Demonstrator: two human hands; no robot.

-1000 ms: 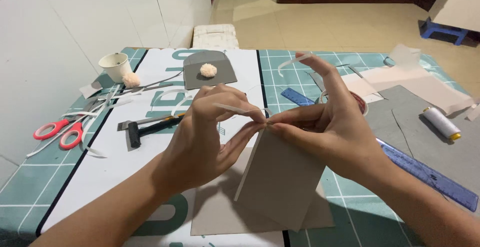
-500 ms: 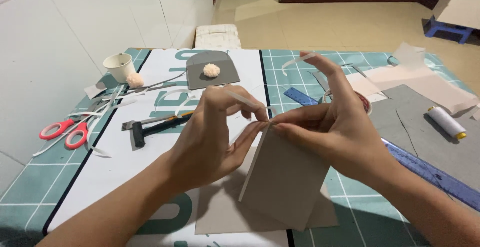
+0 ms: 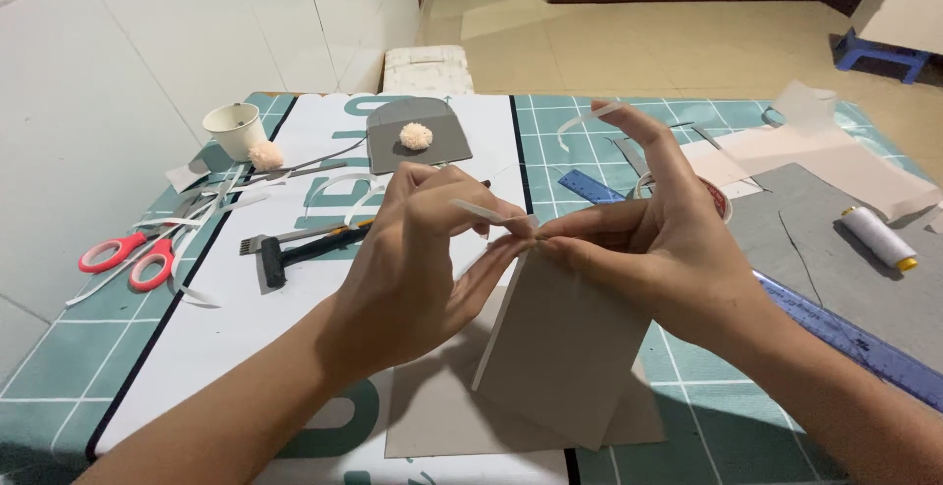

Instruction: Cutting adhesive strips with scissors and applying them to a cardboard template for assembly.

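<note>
So in the middle of the frame both hands are pinching at the top corner of a grey board piece [image 3: 565, 347] that stands upright on its lower edge, on top of a flat sheet of the same grey card [image 3: 442, 416] lying on the tabletop [image 3: 246, 347].

The left hand [image 3: 413, 269] is closed in a fingertip pinch on a thin white strip [image 3: 491, 213], looks like tape backing or a paper sliver, right at that corner. The right hand [image 3: 658, 249] is pinching the board's top corner with thumb and index, other fingers fanned up and loose.

The board looks stiff and light, like thick chipboard. It holds its shape standing, no sag. I'd guess it's matte and not slippery, and the corners would probably dent if squeezed hard, so gripping along the edge near the top seems the sane spot. The strip is the opposite: flimsy, curls easily, only manageable with fingertips.

Colour is plain warm grey, clean cut edges, pale core showing along its left edge.

Around it: red scissors [image 3: 128, 259] at the left, a blue ruler [image 3: 835, 328] at the right, a spool of white thread [image 3: 879, 237] at the far right, and a small white cup [image 3: 236, 129] at the upper left.
</note>
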